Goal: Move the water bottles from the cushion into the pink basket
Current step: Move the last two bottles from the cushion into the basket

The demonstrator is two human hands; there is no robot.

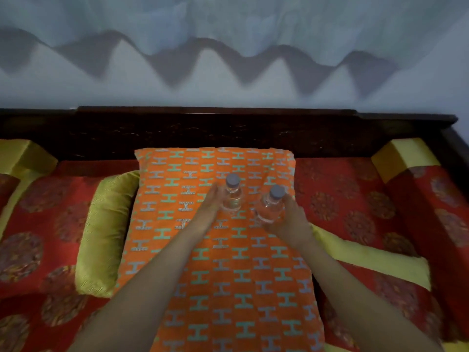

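Note:
Two clear water bottles with grey caps stand upright on an orange patterned cushion (203, 250). The left bottle (232, 193) has my left hand (209, 212) flat against its left side, fingers straight and apart. The right bottle (271, 204) leans a little, and my right hand (289, 219) wraps around its right side and base. No pink basket is in view.
The cushion lies on a red patterned sofa seat (342, 199) with a dark wooden backrest (228, 130). A green-gold bolster (104, 232) lies left of the cushion, a yellow one (368, 252) to its right. Yellow armrest cushions sit at both far sides.

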